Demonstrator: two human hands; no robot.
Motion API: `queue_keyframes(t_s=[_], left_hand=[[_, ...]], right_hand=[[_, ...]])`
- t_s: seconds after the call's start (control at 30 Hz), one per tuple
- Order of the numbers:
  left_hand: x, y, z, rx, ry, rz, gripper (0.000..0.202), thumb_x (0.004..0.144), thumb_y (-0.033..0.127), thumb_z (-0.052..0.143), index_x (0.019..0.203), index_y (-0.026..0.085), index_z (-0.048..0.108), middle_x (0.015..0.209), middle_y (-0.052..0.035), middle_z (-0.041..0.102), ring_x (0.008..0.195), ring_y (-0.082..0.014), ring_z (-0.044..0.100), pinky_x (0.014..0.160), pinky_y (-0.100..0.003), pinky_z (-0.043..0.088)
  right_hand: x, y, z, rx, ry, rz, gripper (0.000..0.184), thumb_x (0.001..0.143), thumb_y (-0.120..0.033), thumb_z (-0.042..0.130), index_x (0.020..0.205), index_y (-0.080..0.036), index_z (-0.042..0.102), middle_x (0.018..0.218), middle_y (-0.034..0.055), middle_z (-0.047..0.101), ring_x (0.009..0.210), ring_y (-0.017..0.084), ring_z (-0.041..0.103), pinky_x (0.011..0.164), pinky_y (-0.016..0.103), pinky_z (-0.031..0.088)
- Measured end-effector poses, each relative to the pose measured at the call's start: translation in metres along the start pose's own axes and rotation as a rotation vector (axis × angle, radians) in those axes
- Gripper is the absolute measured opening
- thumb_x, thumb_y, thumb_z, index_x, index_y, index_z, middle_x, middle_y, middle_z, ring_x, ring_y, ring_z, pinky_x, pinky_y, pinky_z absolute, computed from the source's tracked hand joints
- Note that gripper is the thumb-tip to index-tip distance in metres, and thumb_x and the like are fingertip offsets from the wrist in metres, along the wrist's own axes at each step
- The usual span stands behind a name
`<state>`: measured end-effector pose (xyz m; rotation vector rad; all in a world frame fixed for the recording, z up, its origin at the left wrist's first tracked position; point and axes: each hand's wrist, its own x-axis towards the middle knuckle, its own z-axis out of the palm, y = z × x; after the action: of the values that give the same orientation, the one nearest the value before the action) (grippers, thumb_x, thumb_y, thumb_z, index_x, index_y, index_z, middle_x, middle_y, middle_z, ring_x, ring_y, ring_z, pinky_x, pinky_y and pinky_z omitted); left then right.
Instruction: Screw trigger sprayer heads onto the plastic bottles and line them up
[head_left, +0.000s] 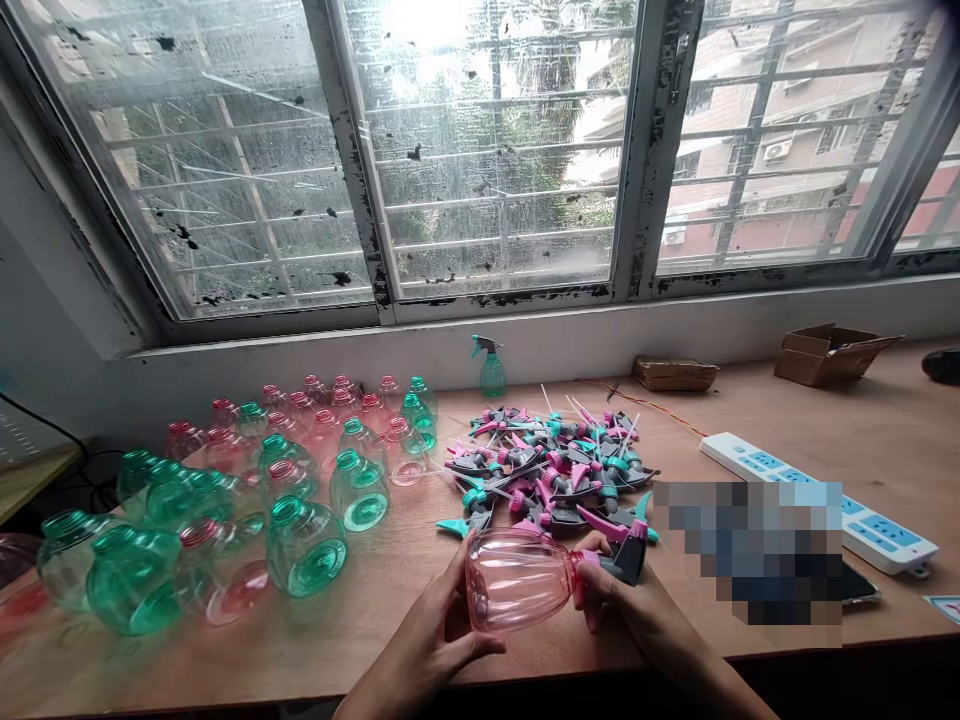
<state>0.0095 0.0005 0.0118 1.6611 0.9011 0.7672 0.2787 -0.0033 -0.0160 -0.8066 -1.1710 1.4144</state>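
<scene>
A clear pink spray bottle point(517, 582) lies sideways in front of me, above the near edge of the table. My left hand point(450, 625) is wrapped round its base end, thumb underneath. At the neck, my right hand point(607, 590) grips the pink collar of a grey-and-pink spray head point(628, 550), which sits on the bottle's mouth. Whether the collar is fully screwed down I cannot tell. Just beyond my hands lies a heap of loose spray heads point(555, 470) in grey, pink and teal, some with white dip tubes.
Several open green bottles point(307, 550) and pink bottles point(225, 575) stand on the left. An assembled green sprayer point(492, 370) is by the wall. A white power strip point(817, 500), a pixelated item and a cardboard box point(829, 355) are on the right.
</scene>
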Motion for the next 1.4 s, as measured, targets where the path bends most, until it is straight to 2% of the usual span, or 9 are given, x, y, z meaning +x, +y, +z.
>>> queue_keyframes(t_s=[0.23,0.33,0.57,0.67,0.8,1.0,1.13,1.27,1.4], left_hand=[[0.000,0.000,-0.002,0.004,-0.015,0.026,0.101,0.085,0.033,0.081,0.162,0.036,0.015,0.162,-0.0077,0.043,0.148,-0.0349,0.039,0.125,-0.046,0.030],[-0.001,-0.002,-0.001,0.012,0.021,0.047,0.093,0.088,0.041,0.076,0.161,0.035,0.019,0.161,-0.0069,0.043,0.151,-0.0356,0.032,0.127,-0.047,0.023],[-0.001,-0.006,-0.002,0.039,0.017,0.024,0.096,0.086,0.054,0.073,0.162,0.031,0.019,0.134,-0.0083,0.062,0.138,-0.0375,0.044,0.124,-0.054,0.024],[0.000,-0.006,-0.002,-0.007,0.001,0.042,0.096,0.086,0.057,0.072,0.162,0.031,0.020,0.140,-0.0099,0.056,0.133,-0.0358,0.049,0.123,-0.053,0.027],[-0.002,-0.008,0.000,-0.060,0.020,0.054,0.096,0.086,0.048,0.076,0.162,0.033,0.019,0.156,-0.0094,0.043,0.144,-0.0350,0.038,0.126,-0.050,0.022],[-0.003,-0.020,-0.001,-0.101,0.031,0.007,0.105,0.084,0.040,0.081,0.163,0.033,0.013,0.141,-0.0097,0.052,0.139,-0.0327,0.045,0.125,-0.049,0.026],[-0.003,-0.016,-0.001,-0.097,0.036,0.010,0.105,0.083,0.038,0.082,0.162,0.034,0.013,0.145,-0.0090,0.052,0.145,-0.0344,0.038,0.125,-0.050,0.025],[-0.004,-0.008,0.002,-0.122,0.031,0.040,0.102,0.085,0.042,0.079,0.162,0.035,0.012,0.161,-0.0076,0.040,0.153,-0.0353,0.029,0.127,-0.049,0.023],[-0.003,-0.010,0.002,-0.107,0.058,0.041,0.109,0.084,0.055,0.076,0.163,0.034,0.003,0.163,-0.0092,0.038,0.154,-0.0360,0.028,0.127,-0.048,0.023]], right_hand=[[0.000,-0.001,0.000,-0.009,0.012,0.005,0.035,0.089,-0.050,0.074,0.082,-0.020,0.058,0.067,-0.0010,0.070,0.050,0.012,0.061,0.051,0.024,0.045],[-0.001,0.000,-0.001,-0.004,-0.004,0.011,0.036,0.088,-0.052,0.075,0.086,-0.020,0.057,0.067,-0.0009,0.071,0.050,0.012,0.061,0.051,0.024,0.045],[-0.003,0.002,-0.002,0.010,-0.016,0.017,0.037,0.087,-0.052,0.076,0.087,-0.020,0.057,0.067,-0.0009,0.071,0.051,0.011,0.061,0.051,0.023,0.044],[-0.002,0.001,-0.001,0.013,-0.017,0.012,0.038,0.086,-0.052,0.077,0.087,-0.020,0.058,0.067,-0.0010,0.071,0.050,0.011,0.060,0.051,0.023,0.045],[0.000,0.002,-0.001,0.007,-0.021,0.003,0.037,0.086,-0.052,0.077,0.088,-0.019,0.059,0.068,-0.0006,0.071,0.050,0.011,0.061,0.051,0.023,0.045],[0.000,0.005,-0.002,0.002,-0.013,-0.002,0.035,0.087,-0.050,0.076,0.088,-0.020,0.058,0.067,-0.0008,0.071,0.049,0.012,0.061,0.050,0.024,0.046],[0.000,0.005,-0.002,0.008,-0.016,0.001,0.035,0.087,-0.049,0.076,0.088,-0.020,0.058,0.067,-0.0006,0.071,0.050,0.012,0.061,0.051,0.025,0.046],[0.001,0.005,-0.002,0.004,-0.023,0.004,0.034,0.088,-0.049,0.076,0.087,-0.020,0.058,0.068,0.0001,0.072,0.051,0.013,0.061,0.051,0.025,0.046],[0.001,0.007,-0.004,0.004,-0.027,0.001,0.033,0.087,-0.047,0.077,0.089,-0.020,0.058,0.068,-0.0003,0.072,0.051,0.014,0.061,0.052,0.026,0.047]])
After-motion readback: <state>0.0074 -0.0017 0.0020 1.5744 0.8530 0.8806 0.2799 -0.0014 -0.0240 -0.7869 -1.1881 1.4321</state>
